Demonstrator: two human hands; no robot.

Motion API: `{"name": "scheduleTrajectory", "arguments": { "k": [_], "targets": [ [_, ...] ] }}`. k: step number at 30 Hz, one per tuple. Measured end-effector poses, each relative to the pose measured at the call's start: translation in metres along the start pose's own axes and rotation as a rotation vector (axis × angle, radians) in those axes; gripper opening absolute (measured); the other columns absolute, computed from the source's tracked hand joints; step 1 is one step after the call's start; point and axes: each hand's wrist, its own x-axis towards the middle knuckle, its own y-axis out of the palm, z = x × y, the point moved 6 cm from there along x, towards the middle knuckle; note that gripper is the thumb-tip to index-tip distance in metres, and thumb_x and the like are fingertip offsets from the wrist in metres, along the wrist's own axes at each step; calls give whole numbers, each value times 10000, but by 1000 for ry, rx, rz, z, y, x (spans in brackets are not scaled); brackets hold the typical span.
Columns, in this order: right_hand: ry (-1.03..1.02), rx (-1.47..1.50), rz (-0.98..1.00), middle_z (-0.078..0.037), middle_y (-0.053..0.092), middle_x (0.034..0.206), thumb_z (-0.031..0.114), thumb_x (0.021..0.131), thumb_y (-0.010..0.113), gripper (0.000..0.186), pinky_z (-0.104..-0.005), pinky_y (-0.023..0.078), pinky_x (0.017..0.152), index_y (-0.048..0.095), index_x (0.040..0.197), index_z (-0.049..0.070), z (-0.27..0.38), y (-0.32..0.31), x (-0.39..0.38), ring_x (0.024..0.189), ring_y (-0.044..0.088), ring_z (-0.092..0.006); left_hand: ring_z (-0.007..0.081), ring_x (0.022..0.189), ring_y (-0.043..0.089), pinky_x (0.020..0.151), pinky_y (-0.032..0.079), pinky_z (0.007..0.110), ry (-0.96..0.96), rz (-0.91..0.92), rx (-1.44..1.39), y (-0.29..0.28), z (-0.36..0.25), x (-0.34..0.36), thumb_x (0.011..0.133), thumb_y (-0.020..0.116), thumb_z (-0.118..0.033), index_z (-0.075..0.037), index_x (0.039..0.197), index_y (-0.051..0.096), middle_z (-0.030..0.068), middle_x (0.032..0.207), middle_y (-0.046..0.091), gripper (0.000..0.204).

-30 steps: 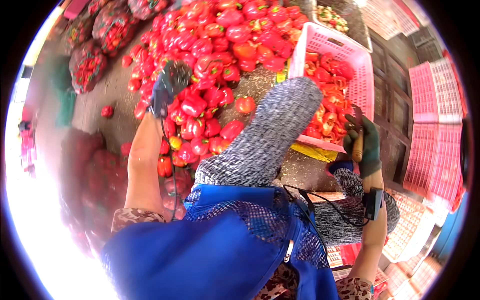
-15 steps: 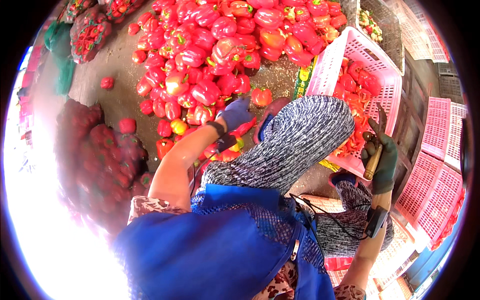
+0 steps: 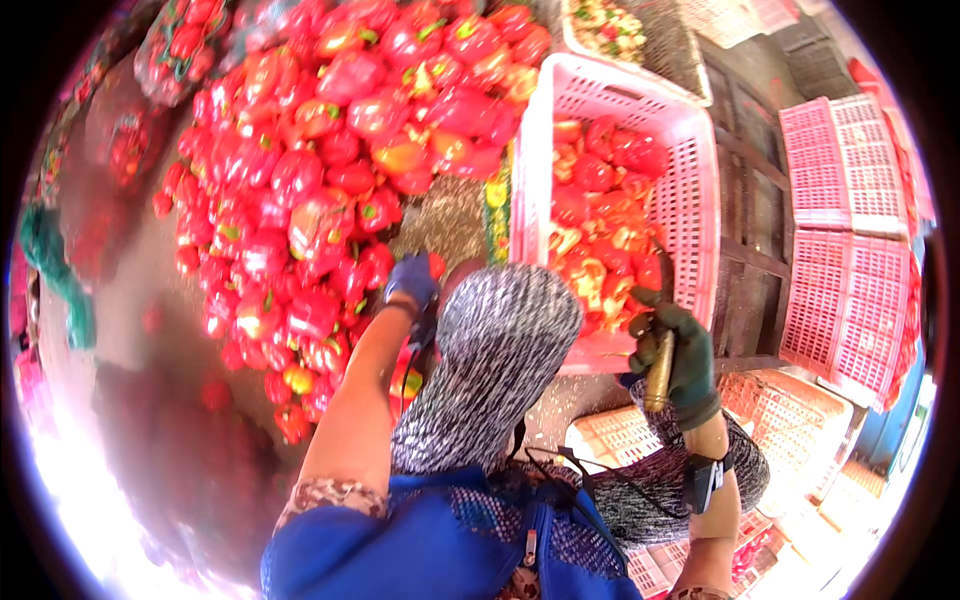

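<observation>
My left hand [image 3: 412, 281], in a blue-purple glove, is closed against a red bell pepper [image 3: 437, 265] at the right edge of a large heap of bell peppers [image 3: 290, 200]. Only part of that pepper shows, and the fingertips are hidden. On the right, my right hand [image 3: 688, 365] wears a dark green glove and is shut on a knife [image 3: 658, 378] with a light wooden handle. Its dark blade points away from me, over the near right part of a pink crate [image 3: 690, 200]. Red pepper pieces [image 3: 600, 230] lie inside that crate.
Mesh sacks of peppers [image 3: 180, 45] stand at the far left. A blurred dark mass [image 3: 180, 450] is at the near left. Stacked pink crates [image 3: 845, 300] are at the right, beyond dark slats [image 3: 750, 220]. A crate of pale pieces [image 3: 608, 28] stands behind. My raised knee [image 3: 510, 330] separates my hands.
The view has swung to the right. My left hand has reached forward to the loose red pepper that lay apart from it. My right hand still holds the knife beside the crate.
</observation>
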Motion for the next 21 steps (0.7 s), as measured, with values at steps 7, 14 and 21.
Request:
{"name": "scheduleTrajectory", "arguments": {
  "k": [7,14,21],
  "targets": [
    [-47,-98,147,-119,623,845,222,921,496,369,-333,482,494,556,1189,-25,4,19,9,520,532,-143,361,1026,643,847,521,455,-42,-158,-576,74,103,11,707,828,-420,26,1342,448,235,1107,652,864],
    [-221,-204,209,-192,677,906,285,922,550,386,-322,508,478,595,1131,-36,15,30,1,511,590,-177,216,894,644,666,589,360,-183,-37,-1388,-3,102,-86,821,764,-137,-61,1393,424,82,1136,623,671],
    [-246,-133,422,-136,660,848,371,935,546,379,-286,446,468,570,1109,35,26,47,-31,503,541,-144,166,992,607,837,541,306,593,-421,-1004,-246,-25,-136,784,781,-45,13,1355,451,91,1204,598,662]
  ]
}}
